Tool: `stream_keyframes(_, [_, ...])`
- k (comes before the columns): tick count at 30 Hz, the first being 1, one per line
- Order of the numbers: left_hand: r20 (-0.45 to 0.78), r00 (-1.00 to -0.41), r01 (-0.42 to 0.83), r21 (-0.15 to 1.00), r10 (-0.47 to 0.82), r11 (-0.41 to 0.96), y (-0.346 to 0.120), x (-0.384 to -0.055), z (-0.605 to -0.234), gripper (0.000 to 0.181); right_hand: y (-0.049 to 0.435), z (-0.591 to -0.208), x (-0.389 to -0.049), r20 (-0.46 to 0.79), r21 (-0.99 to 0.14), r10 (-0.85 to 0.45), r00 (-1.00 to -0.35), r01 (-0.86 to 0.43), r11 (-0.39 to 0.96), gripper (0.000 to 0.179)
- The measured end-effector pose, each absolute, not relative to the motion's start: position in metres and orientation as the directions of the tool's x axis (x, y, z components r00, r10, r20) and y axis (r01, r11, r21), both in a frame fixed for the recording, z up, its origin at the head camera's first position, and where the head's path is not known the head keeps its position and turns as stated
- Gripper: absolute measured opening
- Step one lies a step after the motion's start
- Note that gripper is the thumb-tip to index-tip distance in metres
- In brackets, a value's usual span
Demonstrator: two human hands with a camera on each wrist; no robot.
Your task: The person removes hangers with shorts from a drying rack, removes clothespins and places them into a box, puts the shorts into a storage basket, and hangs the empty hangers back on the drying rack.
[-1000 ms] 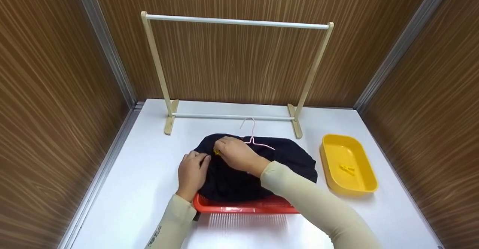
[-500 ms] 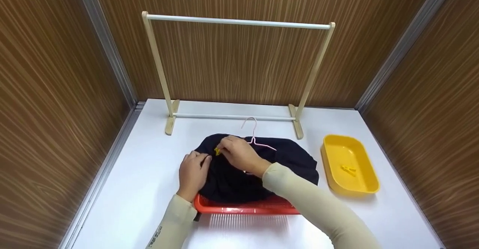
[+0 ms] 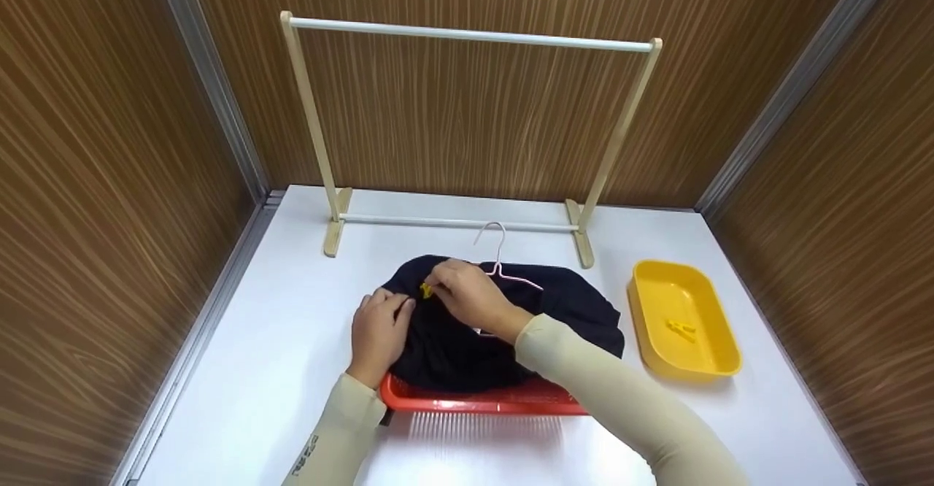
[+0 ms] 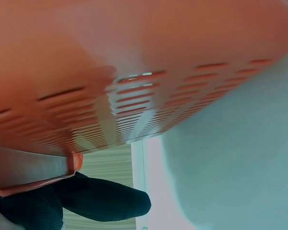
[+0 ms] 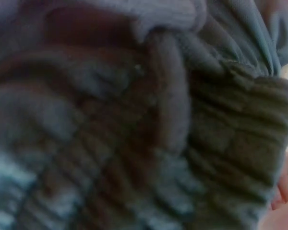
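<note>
A bundle of black pants point(image 3: 467, 358) lies over the red basket point(image 3: 485, 404) in the head view. The right wrist view shows their gathered waistband point(image 5: 235, 143) and a drawstring point(image 5: 170, 96) close up. At the left edge of the cloth my left hand point(image 3: 378, 331) pinches the fabric between thumb and fingers. My right hand point(image 3: 471, 296) pinches a yellow clothespin point(image 3: 427, 290) just right of the left thumb; whether it bites the cloth is hard to tell. A pink hanger point(image 3: 498, 256) pokes out behind the right hand, its lower part mostly hidden by cloth and hand.
Behind the basket stands a rack with wooden posts and a white top rail point(image 3: 467, 33). To the right sits a yellow tray point(image 3: 642, 318) with a yellow clothespin point(image 3: 682, 330) in it. Wood-grain walls enclose the white table point(image 3: 241, 340).
My right hand has drawn slightly right, and more of the yellow clothespin shows at its fingertips. The left hand keeps its hold on the cloth. The head view has shifted a little.
</note>
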State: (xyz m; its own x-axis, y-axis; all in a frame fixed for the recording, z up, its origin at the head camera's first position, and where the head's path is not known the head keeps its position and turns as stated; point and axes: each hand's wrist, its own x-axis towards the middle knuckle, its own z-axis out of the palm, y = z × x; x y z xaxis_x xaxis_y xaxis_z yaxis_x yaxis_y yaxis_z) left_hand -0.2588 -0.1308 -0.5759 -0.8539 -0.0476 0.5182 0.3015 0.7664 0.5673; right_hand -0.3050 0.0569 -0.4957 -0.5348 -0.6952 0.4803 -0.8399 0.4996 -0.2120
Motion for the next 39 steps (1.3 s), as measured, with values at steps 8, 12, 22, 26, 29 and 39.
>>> stream_keyframes(8, [0.546, -0.836, 0.311, 0.549, -0.051, 0.776, -0.13, -0.259, -0.576, 0.02, 0.054, -0.498, -0.304, 0.517, 0.023, -0.773, -0.368, -0.897, 0.442, 0.008])
stream_keyframes(12, [0.543, -0.839, 0.311, 0.542, -0.043, 0.781, -0.13, -0.258, -0.577, 0.02, 0.054, -0.499, -0.299, 0.505, 0.155, -0.805, -0.312, -0.884, 0.441, 0.008])
stream_keyframes(22, [0.589, -0.807, 0.32, 0.498, -0.044, 0.806, -0.133, -0.262, -0.579, 0.017, 0.04, -0.477, -0.269, 0.613, 0.117, -0.771, -0.172, -0.946, 0.304, 0.01])
stream_keyframes(26, [0.563, -0.825, 0.308, 0.519, -0.048, 0.797, -0.132, -0.263, -0.578, 0.017, 0.065, -0.479, -0.27, 0.669, -0.015, -0.704, -0.238, -0.951, 0.307, 0.015])
stream_keyframes(29, [0.54, -0.84, 0.292, 0.539, -0.058, 0.79, -0.132, -0.264, -0.577, 0.019, 0.098, -0.486, -0.275, 0.667, -0.12, -0.655, -0.355, -0.919, 0.375, 0.023])
stream_keyframes(39, [0.52, -0.851, 0.283, 0.561, -0.066, 0.778, -0.13, -0.261, -0.575, 0.021, 0.204, -0.499, -0.286, 0.585, -0.656, -0.251, -0.772, -0.632, 0.413, 0.028])
